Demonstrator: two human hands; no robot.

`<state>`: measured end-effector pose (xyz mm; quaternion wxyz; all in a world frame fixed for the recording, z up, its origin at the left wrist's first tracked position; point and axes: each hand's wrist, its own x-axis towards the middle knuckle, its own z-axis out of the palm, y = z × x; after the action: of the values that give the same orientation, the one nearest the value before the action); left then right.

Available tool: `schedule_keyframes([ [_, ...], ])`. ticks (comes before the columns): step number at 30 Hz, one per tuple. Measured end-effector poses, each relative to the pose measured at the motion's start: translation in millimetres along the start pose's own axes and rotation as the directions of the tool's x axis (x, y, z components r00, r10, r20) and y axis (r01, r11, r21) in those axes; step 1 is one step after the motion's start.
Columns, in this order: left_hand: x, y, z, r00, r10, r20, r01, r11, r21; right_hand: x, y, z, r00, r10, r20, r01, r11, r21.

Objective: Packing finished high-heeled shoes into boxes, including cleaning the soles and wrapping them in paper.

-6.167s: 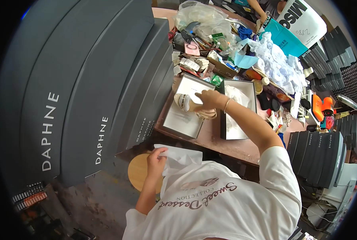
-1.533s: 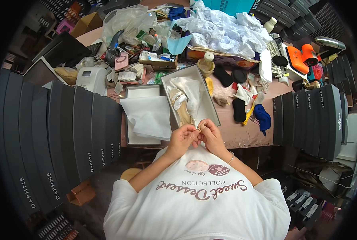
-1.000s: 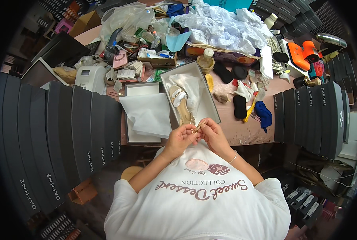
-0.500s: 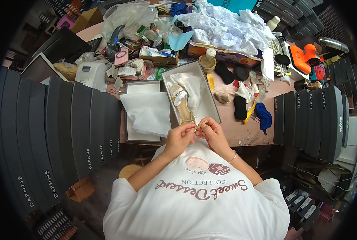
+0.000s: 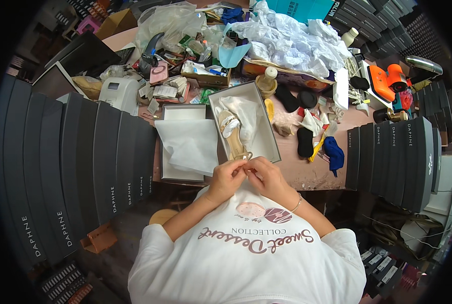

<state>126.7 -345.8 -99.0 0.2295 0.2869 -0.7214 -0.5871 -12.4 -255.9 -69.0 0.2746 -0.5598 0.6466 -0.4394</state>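
A beige strappy sandal [image 5: 234, 144] lies in a white-lined grey shoe box [image 5: 268, 145], its heel end toward me. Crumpled white tissue paper [image 5: 247, 114] fills the box beside it, and a white wad sits under the sandal's front straps. At the box's near edge, my left hand [image 5: 225, 181] and my right hand [image 5: 269, 178] meet, fingertips pinched together. Between them is the sandal's ankle strap, a thin loop of which shows just above my fingers; the rest is hidden by them.
Left of the box, a grey box part [image 5: 179, 112] holds a white paper sheet [image 5: 189, 142]. Stacked dark shoe boxes [image 5: 74, 167] flank me at left and more [image 5: 413, 157] at right. Black pads [image 5: 305, 142], a blue cloth [image 5: 333, 153] and a pump bottle [image 5: 267, 81] lie or stand nearby.
My right hand has turned over so its back faces up more, and its fingertips have drawn closer to my left ones. The strap, visible between my fingers before, is now mostly covered.
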Motion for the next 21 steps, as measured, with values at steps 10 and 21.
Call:
schedule_keyframes([
  [10, 27, 8, -60, 0.949, -0.145, 0.280, 0.243, 0.901, -0.359, 38, 8, -21, 0.909, 0.146, 0.390, -0.269, 0.921, 0.282],
  [21, 14, -18, -8, 0.995, -0.078, -0.065, 0.048, 0.929, -0.368, 19, 18, 16, 0.940, 0.326, 0.102, -0.335, 0.825, 0.456],
])
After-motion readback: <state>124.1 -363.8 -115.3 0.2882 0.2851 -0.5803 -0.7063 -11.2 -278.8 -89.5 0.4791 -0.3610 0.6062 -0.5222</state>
